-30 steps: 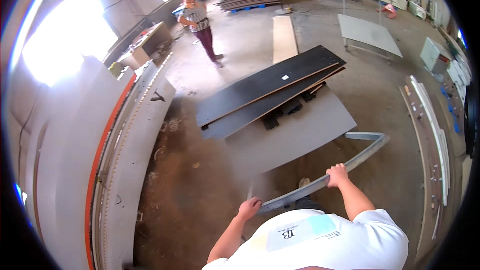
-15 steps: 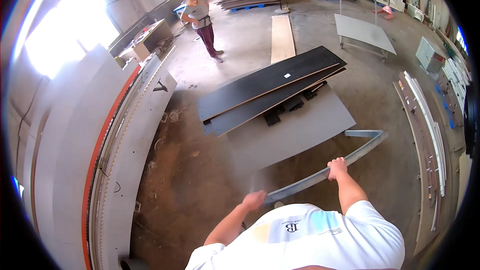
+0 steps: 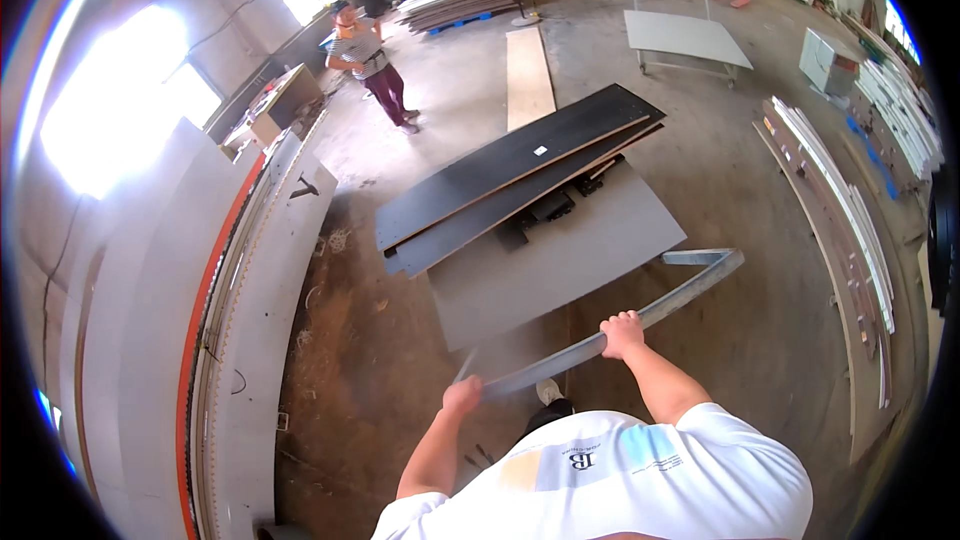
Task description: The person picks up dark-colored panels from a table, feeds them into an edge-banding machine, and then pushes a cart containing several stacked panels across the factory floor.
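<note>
Long grey panel (image 3: 610,332) held edge-up in front of the body above the floor: left hand (image 3: 463,396) fingers clamped on its near end, right hand (image 3: 623,333) fingers curled over its top edge mid-length.

Small white rectangular label (image 3: 539,151) on top black panel (image 3: 520,165); nothing else.

Cart handle bar (image 3: 640,325) — long grey metal bar, running level from lower left to upper right, bent at its right end into a short return. Flat grey cart deck (image 3: 560,265) lies beyond it — black boards (image 3: 520,175) stacked slantwise along the deck's far edge.
</note>
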The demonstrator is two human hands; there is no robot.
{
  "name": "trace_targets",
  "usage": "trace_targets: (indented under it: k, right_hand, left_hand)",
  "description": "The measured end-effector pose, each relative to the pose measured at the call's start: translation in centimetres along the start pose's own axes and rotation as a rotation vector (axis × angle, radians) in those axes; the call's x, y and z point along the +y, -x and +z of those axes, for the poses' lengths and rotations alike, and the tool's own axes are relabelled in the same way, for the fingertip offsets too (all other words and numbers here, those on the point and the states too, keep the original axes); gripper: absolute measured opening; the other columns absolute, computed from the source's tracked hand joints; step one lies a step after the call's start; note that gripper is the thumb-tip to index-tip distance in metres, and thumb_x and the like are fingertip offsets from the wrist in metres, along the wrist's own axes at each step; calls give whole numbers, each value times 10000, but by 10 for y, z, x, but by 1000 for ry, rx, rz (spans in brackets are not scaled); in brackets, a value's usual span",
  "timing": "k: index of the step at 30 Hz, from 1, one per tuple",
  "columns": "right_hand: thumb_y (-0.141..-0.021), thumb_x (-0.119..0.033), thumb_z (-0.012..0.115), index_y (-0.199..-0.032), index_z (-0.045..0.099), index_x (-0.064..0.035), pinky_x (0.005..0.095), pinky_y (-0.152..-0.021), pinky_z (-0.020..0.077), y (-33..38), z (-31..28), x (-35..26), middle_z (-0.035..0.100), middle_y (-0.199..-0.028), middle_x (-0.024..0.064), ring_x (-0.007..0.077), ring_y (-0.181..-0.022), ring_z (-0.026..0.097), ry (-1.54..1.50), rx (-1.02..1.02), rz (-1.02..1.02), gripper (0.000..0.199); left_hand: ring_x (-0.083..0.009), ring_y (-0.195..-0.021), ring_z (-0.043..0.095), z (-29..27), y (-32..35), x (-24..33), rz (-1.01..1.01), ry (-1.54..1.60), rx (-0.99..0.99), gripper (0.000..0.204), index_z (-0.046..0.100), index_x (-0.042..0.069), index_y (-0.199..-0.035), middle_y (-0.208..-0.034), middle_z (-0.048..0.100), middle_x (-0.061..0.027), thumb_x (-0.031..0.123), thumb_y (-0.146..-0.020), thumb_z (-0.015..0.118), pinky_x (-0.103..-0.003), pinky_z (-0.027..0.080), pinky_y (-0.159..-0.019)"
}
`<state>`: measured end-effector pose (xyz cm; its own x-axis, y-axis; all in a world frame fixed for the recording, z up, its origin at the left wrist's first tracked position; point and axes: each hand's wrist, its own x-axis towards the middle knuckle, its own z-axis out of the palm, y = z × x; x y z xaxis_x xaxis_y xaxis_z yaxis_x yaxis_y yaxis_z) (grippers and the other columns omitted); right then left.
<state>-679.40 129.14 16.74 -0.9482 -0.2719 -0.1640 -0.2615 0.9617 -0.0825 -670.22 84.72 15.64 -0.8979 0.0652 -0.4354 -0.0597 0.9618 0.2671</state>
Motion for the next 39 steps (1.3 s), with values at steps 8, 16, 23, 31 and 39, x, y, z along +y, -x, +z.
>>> trace_targets:
  k: [8,16,23,31,39]
  right_hand:
    - [-690,-411,801,-1012,753,-204,422,-955,428,68,19,-36,729,-1007,29,238,-1051,660,16,-166,-33,386]
    - [-785,-388,743,-1146,709,-212,401,-1014,380,135,26,-75,708,-1085,38,209,-1165,603,-35,-258,23,403]
    - [-633,-442,807,-951,757,-253,434,-886,455,177,42,-102,726,-966,11,239,-995,679,18,-14,-17,374]
    - [-630,-450,795,-961,752,-237,432,-935,433,218,52,-121,707,-955,31,256,-1001,655,24,-37,53,397]
    - [-659,-473,829,-1134,732,-236,428,-1007,419,266,31,-152,714,-1106,52,254,-1125,638,-23,-284,70,540]
  left_hand:
    - [-339,-1264,590,33,75,-3,-5,-3,-9,397,648,171,-1250,-1337,645,-91,418,-1029,429,-607,447,-1013]
    - [-346,-1309,569,29,111,1,-147,45,-255,642,647,178,-1350,-1377,647,-130,653,-1000,392,-532,379,-1116]
    - [-392,-1311,566,34,135,-24,-26,89,-332,756,644,80,-1348,-1375,631,-210,704,-991,408,-448,422,-1104]
    - [-384,-1287,586,34,170,-23,16,107,-386,805,633,71,-1360,-1347,647,-218,738,-985,382,-455,441,-1080]
    - [-372,-1136,662,59,197,-54,115,175,-367,741,664,91,-1325,-1249,702,-189,707,-957,482,-441,485,-1013]
